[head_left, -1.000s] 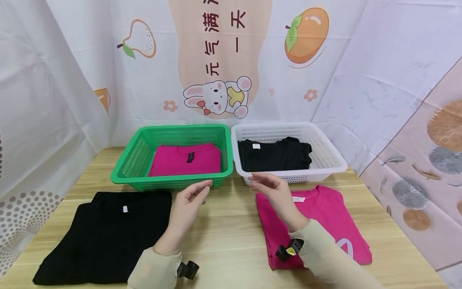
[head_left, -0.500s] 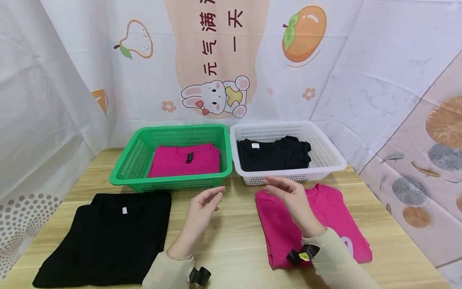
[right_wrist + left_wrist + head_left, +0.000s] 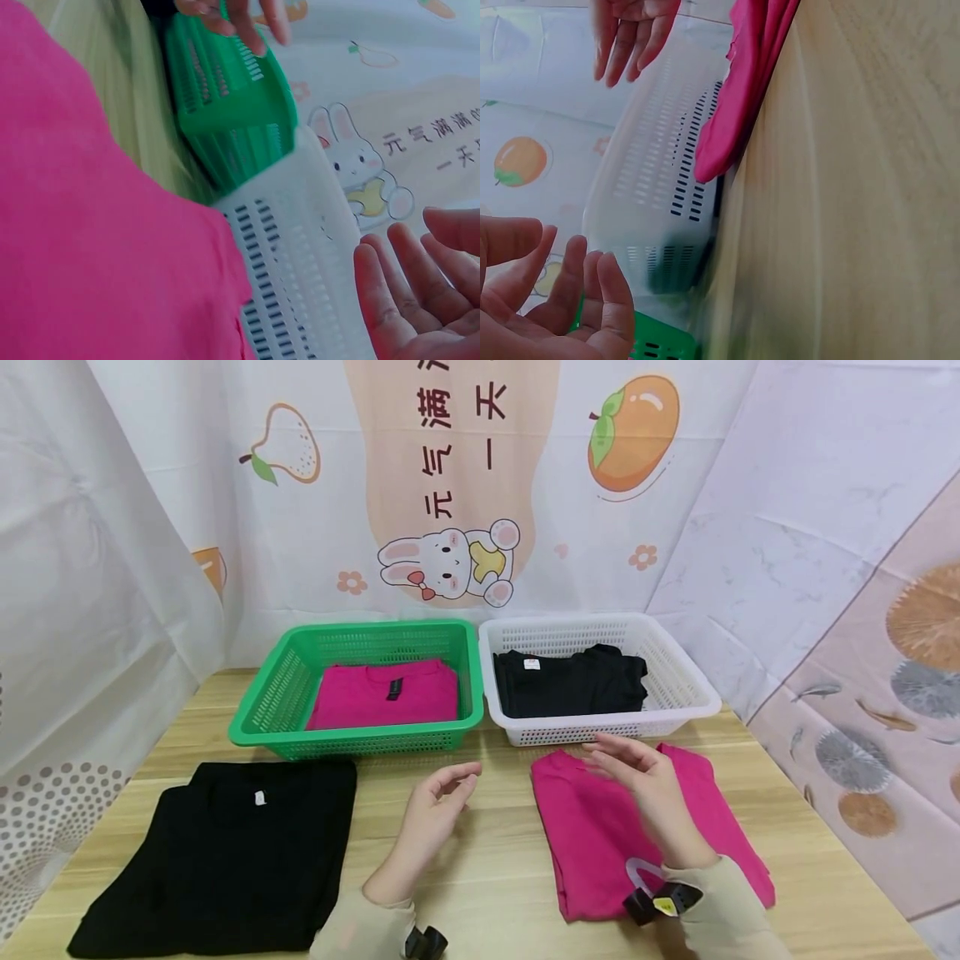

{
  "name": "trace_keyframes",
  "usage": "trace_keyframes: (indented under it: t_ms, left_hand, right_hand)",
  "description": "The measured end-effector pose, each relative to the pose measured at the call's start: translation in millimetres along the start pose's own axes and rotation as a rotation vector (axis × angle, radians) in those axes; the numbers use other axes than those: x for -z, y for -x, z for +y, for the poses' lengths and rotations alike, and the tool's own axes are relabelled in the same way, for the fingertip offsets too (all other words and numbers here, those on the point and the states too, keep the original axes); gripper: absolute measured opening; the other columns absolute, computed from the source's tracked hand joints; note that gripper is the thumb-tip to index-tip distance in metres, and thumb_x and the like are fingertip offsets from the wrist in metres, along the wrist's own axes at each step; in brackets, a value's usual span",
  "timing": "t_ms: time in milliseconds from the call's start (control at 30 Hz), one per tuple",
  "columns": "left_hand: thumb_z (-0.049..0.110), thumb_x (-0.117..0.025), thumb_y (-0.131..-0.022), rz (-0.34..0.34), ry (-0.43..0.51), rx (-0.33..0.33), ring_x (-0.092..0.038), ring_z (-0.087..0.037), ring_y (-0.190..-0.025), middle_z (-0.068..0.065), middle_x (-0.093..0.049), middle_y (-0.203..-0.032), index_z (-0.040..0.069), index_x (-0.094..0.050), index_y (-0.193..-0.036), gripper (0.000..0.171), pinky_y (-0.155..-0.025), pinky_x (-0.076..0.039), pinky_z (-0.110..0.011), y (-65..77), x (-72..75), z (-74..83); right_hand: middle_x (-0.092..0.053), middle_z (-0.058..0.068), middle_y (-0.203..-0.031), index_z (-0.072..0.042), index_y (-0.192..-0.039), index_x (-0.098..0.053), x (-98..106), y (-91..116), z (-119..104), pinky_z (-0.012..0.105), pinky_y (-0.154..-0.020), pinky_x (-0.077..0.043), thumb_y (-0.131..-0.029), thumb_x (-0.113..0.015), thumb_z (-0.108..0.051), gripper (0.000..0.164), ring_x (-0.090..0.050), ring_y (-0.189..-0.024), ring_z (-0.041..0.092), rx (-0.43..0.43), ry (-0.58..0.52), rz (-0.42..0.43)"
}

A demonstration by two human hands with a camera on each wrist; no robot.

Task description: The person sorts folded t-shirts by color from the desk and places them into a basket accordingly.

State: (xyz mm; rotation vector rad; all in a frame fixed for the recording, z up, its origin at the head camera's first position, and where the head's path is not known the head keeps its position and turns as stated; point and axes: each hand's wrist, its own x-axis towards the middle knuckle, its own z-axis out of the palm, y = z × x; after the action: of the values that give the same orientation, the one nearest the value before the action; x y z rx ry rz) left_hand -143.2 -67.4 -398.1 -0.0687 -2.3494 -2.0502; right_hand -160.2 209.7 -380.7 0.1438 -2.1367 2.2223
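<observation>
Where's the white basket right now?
In the head view, the white basket sits at the table's back, just right of the green basket and beyond the pink shirt lying on the table.

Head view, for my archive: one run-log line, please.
left hand: empty | right hand: empty, over folded pink shirt | folded black shirt: on table | green basket: pink shirt | white basket: black shirt
</observation>
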Motion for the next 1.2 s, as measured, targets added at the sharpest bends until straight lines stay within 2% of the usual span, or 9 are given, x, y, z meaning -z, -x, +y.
trace_keyframes:
  t_ms: [200,467,633,867,1200]
  left_hand:
    - [0.014,-0.062,-0.097,-0.030,-0.001,0.008,-0.061,-0.016,-0.084,-0.020,-0.068,-0.120,-0.002,-0.068,-0.120,0.029,-0.068,-0.053,-0.024,4.3,-7.4,-3.9]
    - [0.008,-0.062,-0.096,-0.098,0.032,-0.030,-0.064,-0.019,-0.082,-0.026,-0.064,-0.123,-0.008,-0.063,-0.122,0.031,-0.069,-0.053,-0.023,3.2,-20.6,-13.9]
    - [0.007,-0.060,-0.096,-0.151,0.052,-0.043,-0.066,-0.033,-0.097,-0.030,-0.061,-0.126,-0.010,-0.059,-0.126,0.034,-0.078,-0.057,-0.028,5.2,-31.3,-18.1]
    - [0.009,-0.060,-0.097,-0.203,0.065,0.002,-0.064,-0.037,-0.109,-0.031,-0.056,-0.132,-0.007,-0.052,-0.135,0.042,-0.084,-0.058,-0.035,9.4,-42.6,-20.4]
    - [0.012,-0.061,-0.097,-0.253,0.138,0.077,-0.059,-0.038,-0.118,-0.031,-0.052,-0.138,-0.002,-0.046,-0.143,0.050,-0.089,-0.057,-0.043,10.4,-55.8,-17.4]
  right_hand:
    - [-0.074,-0.011,-0.105,-0.018,-0.117,-0.070,18,5,-3,0.025,-0.083,-0.058,-0.096,-0.064,-0.013,0.022,-0.074,-0.093,0.011,-0.015,0.015,0.027]
    - [-0.075,-0.007,-0.107,-0.015,-0.116,-0.070,40,1,4,0.025,-0.083,-0.058,-0.097,-0.060,-0.002,0.026,-0.074,-0.093,0.010,0.025,-0.082,-0.024]
    - [-0.075,-0.007,-0.107,-0.020,-0.112,-0.072,54,0,6,0.022,-0.082,-0.058,-0.098,-0.055,0.003,0.032,-0.073,-0.094,0.009,0.047,-0.131,-0.033]
    - [-0.075,-0.011,-0.105,-0.029,-0.107,-0.072,77,-3,8,0.019,-0.081,-0.057,-0.099,-0.054,0.001,0.035,-0.072,-0.093,0.004,0.012,-0.131,-0.001]
    - [-0.076,-0.009,-0.099,-0.024,-0.104,-0.074,95,-3,13,0.019,-0.077,-0.058,-0.096,-0.055,0.005,0.036,-0.072,-0.090,0.003,0.040,-0.171,0.084]
